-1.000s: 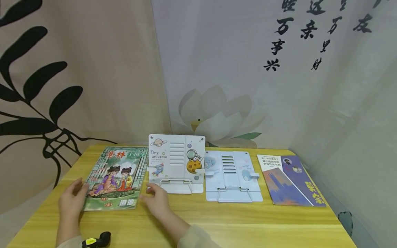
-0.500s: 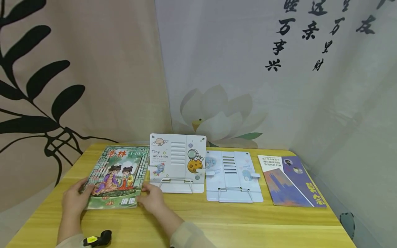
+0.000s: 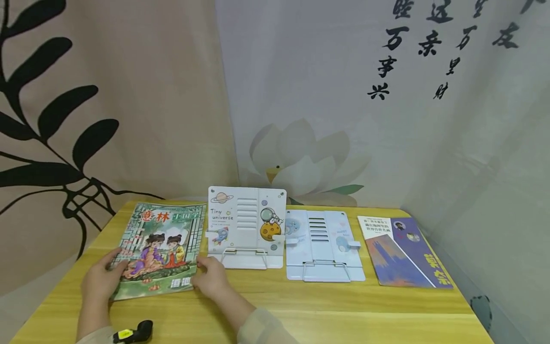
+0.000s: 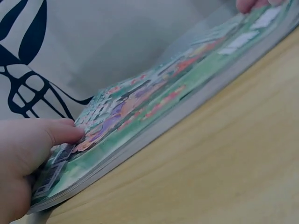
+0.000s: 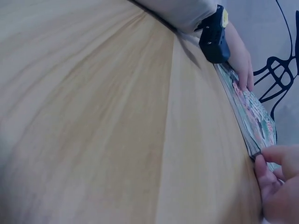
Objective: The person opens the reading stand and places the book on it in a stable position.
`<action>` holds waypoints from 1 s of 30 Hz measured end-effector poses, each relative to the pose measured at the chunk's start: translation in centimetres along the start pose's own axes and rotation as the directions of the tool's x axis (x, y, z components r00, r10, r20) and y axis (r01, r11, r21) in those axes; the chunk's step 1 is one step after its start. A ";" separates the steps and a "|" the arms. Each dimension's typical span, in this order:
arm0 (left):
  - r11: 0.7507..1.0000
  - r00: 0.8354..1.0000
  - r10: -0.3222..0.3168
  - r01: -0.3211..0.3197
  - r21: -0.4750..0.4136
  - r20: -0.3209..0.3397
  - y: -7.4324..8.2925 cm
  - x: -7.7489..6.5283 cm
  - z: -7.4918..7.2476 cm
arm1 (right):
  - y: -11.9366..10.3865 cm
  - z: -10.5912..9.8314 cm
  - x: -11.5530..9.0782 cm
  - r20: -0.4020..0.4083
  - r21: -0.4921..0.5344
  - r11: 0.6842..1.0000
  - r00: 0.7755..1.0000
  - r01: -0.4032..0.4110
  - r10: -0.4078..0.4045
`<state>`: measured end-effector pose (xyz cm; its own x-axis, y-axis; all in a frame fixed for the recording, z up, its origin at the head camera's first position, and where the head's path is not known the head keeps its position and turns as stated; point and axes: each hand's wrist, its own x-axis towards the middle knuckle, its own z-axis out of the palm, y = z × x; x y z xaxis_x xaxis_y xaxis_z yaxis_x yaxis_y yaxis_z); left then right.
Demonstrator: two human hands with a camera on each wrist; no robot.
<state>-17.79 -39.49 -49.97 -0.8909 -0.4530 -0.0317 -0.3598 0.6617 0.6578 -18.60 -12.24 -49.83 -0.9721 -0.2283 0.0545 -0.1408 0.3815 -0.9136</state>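
Note:
A magazine [image 3: 161,248] with a green cover and two drawn figures in robes lies at the left of the table, turned slightly. My left hand [image 3: 100,281] grips its left edge near the front, the thumb on top of the cover; the other fingers are mostly hidden in the left wrist view. At the front right corner, my right hand [image 3: 212,277] pinches the magazine between thumb and fingers, as the right wrist view shows [image 5: 280,175]. Just right of the magazine stands a white book stand [image 3: 247,220] printed "Tiny universe".
A second, pale blue book stand [image 3: 324,243] leans back beside the first. Farther right lies a purple and white book [image 3: 406,251]. The wooden table [image 3: 343,315] ends at a printed curtain [image 3: 309,95] behind. A black device [image 3: 135,332] is strapped at the left wrist.
My right hand has come left to the magazine and now pinches its corner. The magazine has since turned a little, its front left corner coming left and toward me. Stands and book stay put.

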 end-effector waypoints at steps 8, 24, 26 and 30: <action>0.969 0.997 -0.078 0.069 -0.236 -0.028 -0.4 -0.6 0.2 | 0.1 0.3 -0.2 0.017 -0.113 0.993 1.000 0.017 -0.015; 0.508 0.952 -0.276 0.025 -0.861 -0.135 -0.1 -1.3 -0.2 | -0.3 0.8 0.1 0.078 -0.217 0.976 0.997 0.016 0.001; 0.419 0.949 -0.283 -0.008 -0.908 -0.139 -0.1 -1.4 -0.3 | -0.3 0.9 0.1 0.081 -0.216 0.976 0.997 0.024 -0.006; 0.283 0.947 -0.276 -0.085 -0.955 -0.166 0.0 -1.4 -0.3 | -0.2 0.9 0.0 0.072 -0.099 0.995 0.997 -0.005 0.012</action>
<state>-16.41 -39.04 -49.69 -0.6977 -0.7111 -0.0866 0.2390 -0.3450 0.9076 -18.40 -13.14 -49.98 -0.9577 -0.2873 0.0141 -0.1536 0.4691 -0.8697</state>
